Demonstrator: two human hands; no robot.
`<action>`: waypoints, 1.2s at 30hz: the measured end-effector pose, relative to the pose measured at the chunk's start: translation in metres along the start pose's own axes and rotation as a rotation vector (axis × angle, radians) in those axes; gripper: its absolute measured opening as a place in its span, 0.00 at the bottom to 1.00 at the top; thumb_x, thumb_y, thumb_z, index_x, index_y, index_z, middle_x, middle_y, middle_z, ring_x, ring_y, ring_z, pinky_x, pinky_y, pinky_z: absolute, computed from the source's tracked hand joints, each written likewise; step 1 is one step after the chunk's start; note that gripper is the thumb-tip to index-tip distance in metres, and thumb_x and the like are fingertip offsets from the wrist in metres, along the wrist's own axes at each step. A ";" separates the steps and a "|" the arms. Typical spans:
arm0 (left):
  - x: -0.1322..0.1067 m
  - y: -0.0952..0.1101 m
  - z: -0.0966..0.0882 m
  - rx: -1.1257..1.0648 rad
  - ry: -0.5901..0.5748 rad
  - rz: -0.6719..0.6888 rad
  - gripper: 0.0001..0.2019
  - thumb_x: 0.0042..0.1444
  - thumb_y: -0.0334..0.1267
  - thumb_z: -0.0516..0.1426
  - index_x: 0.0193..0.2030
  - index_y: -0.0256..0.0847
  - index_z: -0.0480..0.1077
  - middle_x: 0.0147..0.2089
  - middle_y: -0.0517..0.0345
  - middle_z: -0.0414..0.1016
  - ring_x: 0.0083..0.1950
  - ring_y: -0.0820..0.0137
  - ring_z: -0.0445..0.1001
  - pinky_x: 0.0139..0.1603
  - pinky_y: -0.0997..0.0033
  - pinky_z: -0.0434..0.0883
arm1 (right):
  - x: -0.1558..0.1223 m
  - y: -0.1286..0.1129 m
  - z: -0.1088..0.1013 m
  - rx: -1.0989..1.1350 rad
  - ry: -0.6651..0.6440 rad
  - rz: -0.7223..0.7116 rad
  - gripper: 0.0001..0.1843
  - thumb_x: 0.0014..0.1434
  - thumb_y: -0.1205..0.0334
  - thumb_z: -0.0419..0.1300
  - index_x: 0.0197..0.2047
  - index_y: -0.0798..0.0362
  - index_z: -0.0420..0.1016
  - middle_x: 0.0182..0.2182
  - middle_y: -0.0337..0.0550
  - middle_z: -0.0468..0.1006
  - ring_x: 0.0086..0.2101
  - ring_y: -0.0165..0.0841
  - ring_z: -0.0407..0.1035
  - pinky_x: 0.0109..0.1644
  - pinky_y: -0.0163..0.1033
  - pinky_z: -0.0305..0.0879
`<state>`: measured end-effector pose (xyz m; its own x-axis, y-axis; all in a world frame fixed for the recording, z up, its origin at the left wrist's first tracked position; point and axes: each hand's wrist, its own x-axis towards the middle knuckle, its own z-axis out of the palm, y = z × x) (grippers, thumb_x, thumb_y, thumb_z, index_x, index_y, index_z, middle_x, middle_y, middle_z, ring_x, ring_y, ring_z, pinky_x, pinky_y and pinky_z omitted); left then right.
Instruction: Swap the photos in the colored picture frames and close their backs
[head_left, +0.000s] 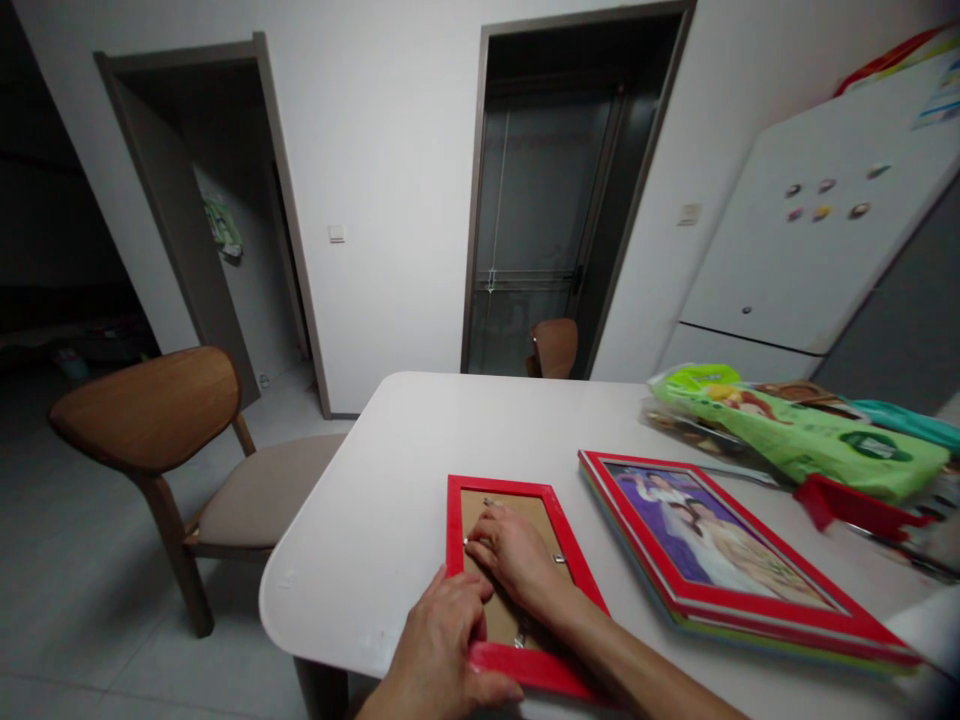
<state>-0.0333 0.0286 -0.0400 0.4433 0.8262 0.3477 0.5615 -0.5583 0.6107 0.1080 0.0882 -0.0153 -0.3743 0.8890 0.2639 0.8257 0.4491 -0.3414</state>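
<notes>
A red picture frame [504, 487] lies face down on the white table [337, 520], with its brown backing board [471, 506] showing. Small metal clips sit along the edges of the board, one of them the right-hand clip [559, 559]. My left hand [444, 640] is closed around the frame's near left corner, thumb along the near edge. My right hand [514, 560] reaches across the board, its fingers bent and pressed together at the left-hand clip [466, 541]. The fingertips partly cover that clip. My right forearm hides part of the frame's near right side.
Right of the frame is a stack of picture frames [720, 540], topped by a red one with a photo. Behind it lie a green package [817, 425] and a red plastic object [859, 508]. A wooden chair [150, 410] stands left of the table; a fridge [810, 230] is at right.
</notes>
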 end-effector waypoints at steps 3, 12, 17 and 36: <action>0.000 -0.003 0.001 -0.006 0.008 0.010 0.21 0.22 0.43 0.68 0.25 0.39 0.65 0.39 0.56 0.70 0.40 0.64 0.67 0.42 0.65 0.64 | 0.005 0.000 0.006 0.006 0.020 0.026 0.12 0.54 0.62 0.50 0.26 0.55 0.72 0.25 0.43 0.72 0.30 0.30 0.63 0.35 0.34 0.56; -0.001 -0.006 0.003 -0.037 0.004 0.010 0.21 0.22 0.42 0.68 0.24 0.39 0.66 0.41 0.56 0.71 0.44 0.63 0.68 0.51 0.60 0.60 | 0.008 0.007 0.005 0.033 0.015 0.029 0.13 0.53 0.62 0.50 0.24 0.52 0.74 0.27 0.40 0.73 0.30 0.28 0.65 0.35 0.31 0.56; -0.003 -0.008 0.006 -0.043 0.017 0.019 0.21 0.24 0.45 0.67 0.26 0.40 0.67 0.44 0.54 0.71 0.48 0.61 0.66 0.54 0.57 0.56 | 0.024 0.033 0.007 0.003 0.120 0.238 0.13 0.53 0.60 0.48 0.30 0.55 0.73 0.28 0.45 0.75 0.30 0.31 0.66 0.32 0.33 0.56; -0.001 0.005 -0.001 0.096 0.130 0.108 0.20 0.36 0.48 0.61 0.33 0.37 0.64 0.39 0.47 0.69 0.41 0.57 0.68 0.46 0.49 0.62 | -0.014 0.051 -0.034 0.510 0.509 0.522 0.23 0.51 0.49 0.46 0.43 0.57 0.66 0.40 0.50 0.72 0.38 0.35 0.67 0.38 0.37 0.61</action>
<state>-0.0316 0.0248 -0.0372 0.4139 0.7606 0.5002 0.5822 -0.6436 0.4968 0.1697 0.0953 -0.0060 0.3300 0.8984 0.2897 0.5045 0.0916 -0.8586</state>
